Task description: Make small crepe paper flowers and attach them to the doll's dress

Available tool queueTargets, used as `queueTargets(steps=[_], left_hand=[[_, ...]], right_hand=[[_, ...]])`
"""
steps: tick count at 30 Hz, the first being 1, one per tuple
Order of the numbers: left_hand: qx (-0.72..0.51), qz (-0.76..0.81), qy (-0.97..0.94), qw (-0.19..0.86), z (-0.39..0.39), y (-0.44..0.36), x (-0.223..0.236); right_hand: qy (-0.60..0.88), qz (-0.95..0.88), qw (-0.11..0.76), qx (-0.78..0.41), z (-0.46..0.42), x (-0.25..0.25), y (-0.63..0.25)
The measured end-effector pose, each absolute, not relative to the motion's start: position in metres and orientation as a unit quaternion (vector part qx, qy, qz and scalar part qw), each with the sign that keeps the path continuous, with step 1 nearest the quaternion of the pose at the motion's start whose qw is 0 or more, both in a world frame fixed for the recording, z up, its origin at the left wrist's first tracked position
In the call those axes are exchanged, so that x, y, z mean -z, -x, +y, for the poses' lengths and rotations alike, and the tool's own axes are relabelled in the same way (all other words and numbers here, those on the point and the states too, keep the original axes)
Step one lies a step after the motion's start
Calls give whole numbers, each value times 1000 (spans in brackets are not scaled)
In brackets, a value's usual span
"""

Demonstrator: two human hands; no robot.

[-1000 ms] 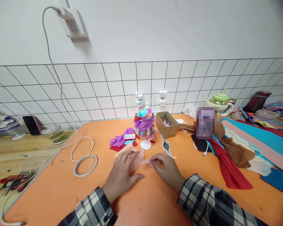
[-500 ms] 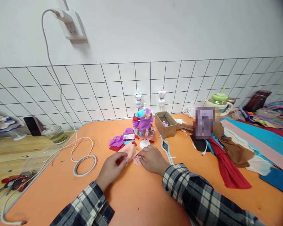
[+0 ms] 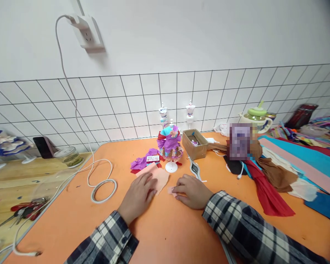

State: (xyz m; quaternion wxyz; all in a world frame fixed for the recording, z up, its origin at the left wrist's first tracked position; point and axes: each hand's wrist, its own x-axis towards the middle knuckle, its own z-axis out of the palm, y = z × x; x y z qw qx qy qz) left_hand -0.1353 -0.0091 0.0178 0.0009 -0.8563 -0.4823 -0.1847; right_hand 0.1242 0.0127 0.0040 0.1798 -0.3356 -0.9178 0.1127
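Note:
A sheet of pale pink crepe paper [image 3: 161,178] with an uneven edge lies on the orange table. My left hand [image 3: 139,193] rests on its left part, fingers stretched over the paper and thumb apart. To the right, my right hand [image 3: 194,191] has its fingertips closed on a small scrap of pink crepe paper [image 3: 171,190], partly hidden under them. Between sheet and scrap, bare table shows. Just behind the hands stands a small mannequin [image 3: 171,145] on a white round base, dressed in purple, red and blue paper. A small white-and-red box [image 3: 153,158] lies on purple crepe paper [image 3: 143,161].
A roll of tape [image 3: 103,191] and a white cable lie left. Thread snips [image 3: 194,169] rest behind my right hand. A cardboard box [image 3: 195,144] and two small mannequins stand at the back. Red crepe paper [image 3: 266,196] and other coloured sheets spread right.
My hands have moved apart, the right one drawing right with the small scrap. The pink sheet, bunched between both hands before, now lies flatter under my left hand. The view has shifted slightly.

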Motion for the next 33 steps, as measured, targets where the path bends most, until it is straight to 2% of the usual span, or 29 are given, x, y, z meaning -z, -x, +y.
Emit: queueTargets(steps=[5, 8, 11, 16, 23, 27, 33], left_hand=[[159, -381, 911, -25, -21, 120, -22], [163, -385, 907, -45, -22, 115, -24], [147, -353, 922, -64, -22, 114, -26], [114, -330, 932, -94, -21, 113, -27], [117, -324, 932, -116, -21, 116, -24], [137, -341, 919, -139, -22, 116, -23], [128, -335, 923, -143, -22, 115, -21]], right_hand=[[291, -915, 214, -178, 11, -1, -116], [343, -890, 239, -180, 15, -6, -124], [399, -884, 196, -144, 21, -11, -137], [440, -877, 118, -150, 30, -10, -159], [428, -882, 106, -168, 35, -11, -169], [390, -885, 112, -228, 33, -13, -163], [416, -866, 103, -257, 30, -18, -164]])
